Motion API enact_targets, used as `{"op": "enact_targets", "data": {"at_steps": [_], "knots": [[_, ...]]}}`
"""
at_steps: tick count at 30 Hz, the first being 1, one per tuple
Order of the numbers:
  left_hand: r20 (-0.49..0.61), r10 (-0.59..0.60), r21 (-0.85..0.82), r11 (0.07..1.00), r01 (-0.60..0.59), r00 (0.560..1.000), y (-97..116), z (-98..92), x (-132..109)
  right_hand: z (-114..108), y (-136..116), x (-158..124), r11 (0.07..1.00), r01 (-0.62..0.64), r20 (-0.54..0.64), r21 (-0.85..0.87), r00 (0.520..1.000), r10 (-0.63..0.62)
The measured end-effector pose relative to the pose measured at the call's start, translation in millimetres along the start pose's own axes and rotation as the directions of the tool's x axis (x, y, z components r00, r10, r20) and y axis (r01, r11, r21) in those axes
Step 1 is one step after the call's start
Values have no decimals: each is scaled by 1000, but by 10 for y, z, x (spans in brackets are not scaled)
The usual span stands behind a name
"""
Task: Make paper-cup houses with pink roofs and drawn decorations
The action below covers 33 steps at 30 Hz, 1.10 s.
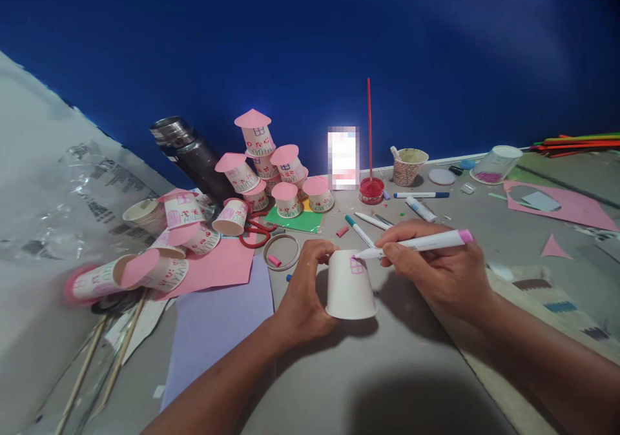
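A white paper cup (349,290) stands upside down on the grey table (387,370). My left hand (307,286) is closed round its left side and steadies it. My right hand (431,264) grips a pink marker (416,244) like a pen. The marker's tip touches the cup near the top, where a small pink window with crossed bars (356,266) is drawn.
A pile of decorated paper cups with pink cone roofs (271,164) stands behind, with more lying at the left (159,254). Pink paper (217,264), lilac paper (217,325), red scissors (254,233), loose markers (419,196), a red paint pot (371,190), a dark flask (188,151) and wooden sticks (97,364) lie around.
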State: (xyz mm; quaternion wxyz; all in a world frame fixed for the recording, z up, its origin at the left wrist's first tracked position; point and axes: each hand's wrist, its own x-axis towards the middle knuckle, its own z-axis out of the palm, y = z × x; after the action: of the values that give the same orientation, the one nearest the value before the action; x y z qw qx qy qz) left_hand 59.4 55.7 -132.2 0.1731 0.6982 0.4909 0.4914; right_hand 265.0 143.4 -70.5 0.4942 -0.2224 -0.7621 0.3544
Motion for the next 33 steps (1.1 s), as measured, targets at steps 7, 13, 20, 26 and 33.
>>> {"op": "enact_targets", "data": {"at_steps": [7, 13, 20, 26, 33], "knots": [[-5, 5, 33, 999, -5, 1000, 12, -8, 5, -21, -5, -1, 1000, -7, -2, -24, 1000, 7], [-1, -4, 35, 999, 4, 1000, 23, -17, 6, -25, 0, 0, 1000, -16, -1, -14, 1000, 16], [1, 0, 41, 999, 0, 1000, 27, -2, 9, -12, 13, -2, 1000, 13, 18, -13, 1000, -13], [-3, 7, 50, 999, -7, 1000, 19, -6, 10, -26, -13, 19, 999, 23, 48, -31, 999, -21], [4, 10, 51, 999, -10, 1000, 19, -12, 18, -23, -23, 26, 1000, 17, 82, 13, 996, -18]]}}
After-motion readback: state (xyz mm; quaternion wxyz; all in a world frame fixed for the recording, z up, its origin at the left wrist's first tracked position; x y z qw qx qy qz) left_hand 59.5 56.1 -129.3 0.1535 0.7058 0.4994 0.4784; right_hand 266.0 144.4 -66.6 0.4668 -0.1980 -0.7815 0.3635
